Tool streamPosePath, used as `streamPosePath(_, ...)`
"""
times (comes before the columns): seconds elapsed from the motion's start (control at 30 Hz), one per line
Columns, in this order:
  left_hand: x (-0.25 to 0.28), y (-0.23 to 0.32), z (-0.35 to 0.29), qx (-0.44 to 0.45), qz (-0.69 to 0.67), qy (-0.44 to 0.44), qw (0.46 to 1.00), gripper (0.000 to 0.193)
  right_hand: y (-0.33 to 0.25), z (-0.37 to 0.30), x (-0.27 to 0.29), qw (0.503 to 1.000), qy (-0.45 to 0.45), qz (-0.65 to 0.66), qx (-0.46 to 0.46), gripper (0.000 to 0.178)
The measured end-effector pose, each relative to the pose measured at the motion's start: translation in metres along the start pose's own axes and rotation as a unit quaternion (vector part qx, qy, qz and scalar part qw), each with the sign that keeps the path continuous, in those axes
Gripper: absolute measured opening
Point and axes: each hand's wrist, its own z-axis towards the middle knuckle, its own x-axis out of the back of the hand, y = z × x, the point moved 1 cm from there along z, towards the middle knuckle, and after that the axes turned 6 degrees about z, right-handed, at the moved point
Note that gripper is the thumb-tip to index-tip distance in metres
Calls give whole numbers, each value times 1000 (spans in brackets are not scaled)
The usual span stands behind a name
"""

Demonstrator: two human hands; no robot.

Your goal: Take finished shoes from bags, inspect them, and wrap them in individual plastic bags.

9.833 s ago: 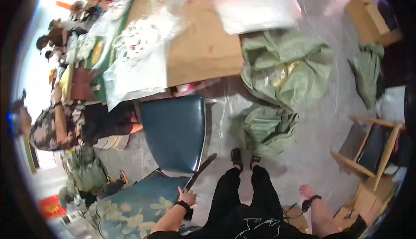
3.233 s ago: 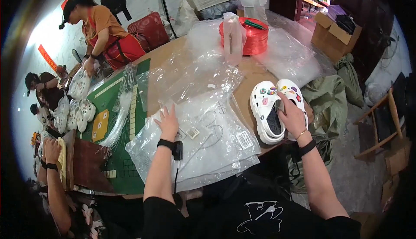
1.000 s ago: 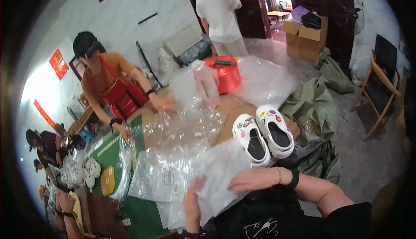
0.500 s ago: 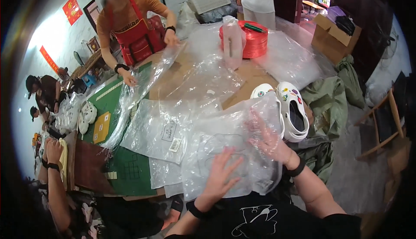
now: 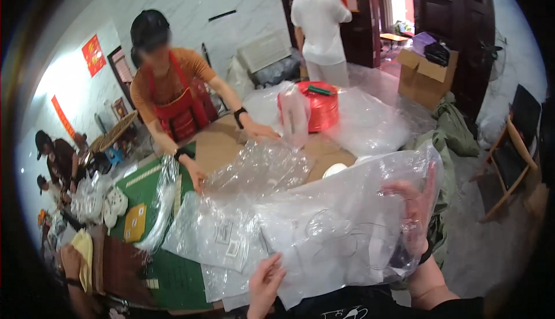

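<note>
My right hand (image 5: 411,203) is inside a large clear plastic bag (image 5: 324,232), with fingers and thumb spread against the film. It holds the bag's right end raised above the table. My left hand (image 5: 266,284) is beside the bag's lower left edge. Its fingers are loosely bent, and nothing shows in them. More clear bags (image 5: 222,244), one with a printed label, lie under and left of this bag. Behind the raised film, only a bit of a white clog (image 5: 340,171) shows.
Across the table, a person in a red apron (image 5: 184,111) handles clear plastic (image 5: 260,163). A red roll of plastic twine (image 5: 324,108) stands at the back. Green sacks (image 5: 457,125) and a wooden chair (image 5: 511,171) are at the right. White clogs (image 5: 114,203) lie far left.
My right hand has moved right and up, lifting the bag's right end over the clogs. My left hand has come off the bag's middle toward me. The person opposite has reached forward.
</note>
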Motion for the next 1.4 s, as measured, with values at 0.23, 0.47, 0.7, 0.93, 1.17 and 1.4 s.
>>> streamPosePath(0.23,85,16,46,4,34,200,979,41,21,-11,-32,967,-175,-159,-91,75)
streamPosePath(0.47,162,-68,80,-1,211,216,953,40,75,-35,-88,888,-368,-189,-201,74)
streamPosePath(0.7,204,-109,87,13,359,272,893,41,96,-46,-100,894,-354,-270,51,53)
streamPosePath(0.93,191,-107,68,46,452,244,856,49,39,-28,-36,936,-182,-295,-64,21)
streamPosePath(1.17,41,-3,41,-87,322,58,941,58,47,-19,38,883,12,-432,-185,19)
streamPosePath(1.4,-77,-14,40,-141,416,-23,898,63,86,-3,-3,768,-145,-529,-329,67)
